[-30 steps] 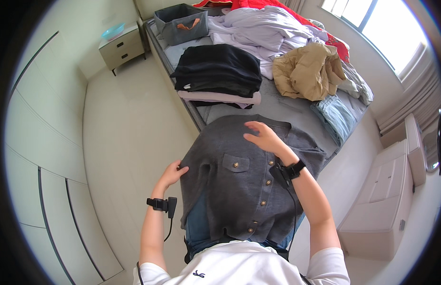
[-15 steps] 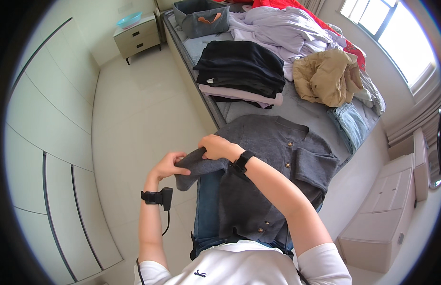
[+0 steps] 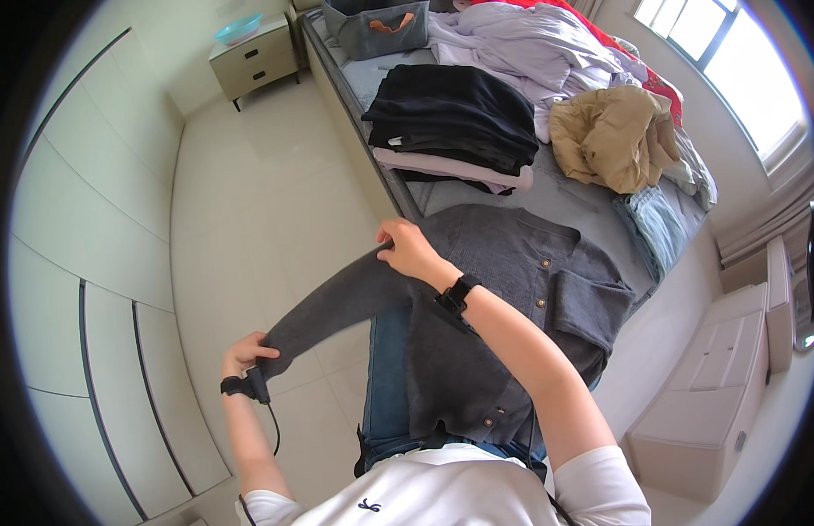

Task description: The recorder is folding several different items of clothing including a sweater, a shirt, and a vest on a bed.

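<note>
A dark grey buttoned cardigan [image 3: 486, 307] lies spread at the bed's near end, front side up, its lower part over my legs. Its right-side sleeve is folded across the front. My left hand [image 3: 247, 352] grips the cuff of the other sleeve, which stretches out over the floor on the left. Higher on that sleeve, close to the shoulder, my right hand [image 3: 411, 251] pinches the knit between thumb and fingers. Both wrists wear black bands. Just beyond the cardigan stands a stack of folded dark clothes [image 3: 451, 114] with a pale pink piece low in it.
On the bed are a tan jacket [image 3: 613, 136], folded light-blue jeans [image 3: 650, 230], rumpled lilac bedding [image 3: 521, 44] and a grey fabric bin [image 3: 376, 31]. A nightstand [image 3: 254, 66] holds a blue basin [image 3: 238, 30]. Wardrobe doors [image 3: 100, 228] line the left; a pale cabinet [image 3: 700, 386] stands right.
My left hand has moved down and left with the cuff, drawing the bunched sleeve out straight. My right hand has shifted slightly up the sleeve, still gripping it.
</note>
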Tool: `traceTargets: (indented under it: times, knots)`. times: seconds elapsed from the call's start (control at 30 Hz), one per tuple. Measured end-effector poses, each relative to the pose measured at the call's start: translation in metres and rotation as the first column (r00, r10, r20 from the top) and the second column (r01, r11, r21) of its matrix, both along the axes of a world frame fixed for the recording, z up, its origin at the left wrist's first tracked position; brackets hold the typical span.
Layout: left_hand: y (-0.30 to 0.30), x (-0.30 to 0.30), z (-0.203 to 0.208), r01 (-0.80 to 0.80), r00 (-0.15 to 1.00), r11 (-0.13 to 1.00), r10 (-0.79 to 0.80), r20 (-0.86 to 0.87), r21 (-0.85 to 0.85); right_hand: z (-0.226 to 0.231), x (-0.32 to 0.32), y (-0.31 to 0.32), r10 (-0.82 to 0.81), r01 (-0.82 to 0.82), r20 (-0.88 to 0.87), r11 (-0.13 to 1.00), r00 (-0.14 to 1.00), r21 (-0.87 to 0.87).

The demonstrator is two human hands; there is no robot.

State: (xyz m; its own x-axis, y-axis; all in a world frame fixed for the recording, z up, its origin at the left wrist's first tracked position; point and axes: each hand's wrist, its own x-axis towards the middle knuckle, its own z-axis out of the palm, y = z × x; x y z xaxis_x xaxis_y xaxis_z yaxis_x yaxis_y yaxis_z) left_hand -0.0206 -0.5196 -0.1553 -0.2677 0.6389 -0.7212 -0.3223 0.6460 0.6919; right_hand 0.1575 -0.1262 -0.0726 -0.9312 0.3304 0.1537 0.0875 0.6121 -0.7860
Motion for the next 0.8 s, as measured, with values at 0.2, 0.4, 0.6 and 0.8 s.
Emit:
traceTargets:
  times: [0.2, 0.4, 0.6, 0.8]
  knots:
    - [-0.051, -0.002, -0.022, -0.349, 0.937, 0.897, 0.323, 0.135, 0.273, -0.007, 0.021, 0.010, 0.179, -0.195, 0.104, 0.965, 0.978, 0.174]
    - [-0.061, -0.018, -0.028, -0.352, 0.935, 0.929, 0.355, -0.011, 0.110, 0.015, 0.049, 0.021, 0.054, -0.163, 0.251, 0.884, 0.966, 0.438]
    - [-0.038, -0.004, 0.013, -0.289, 0.954, 0.946, 0.298, -0.037, 0.148, 0.013, 0.076, 0.027, -0.085, -0.140, 0.374, 0.833, 0.924, 0.535]
    - [0.010, -0.001, 0.087, -0.086, 0.958, 0.992, 0.108, -0.264, 0.094, 0.001, 0.070, 0.024, -0.073, -0.176, 0.403, 0.818, 0.912, 0.548]
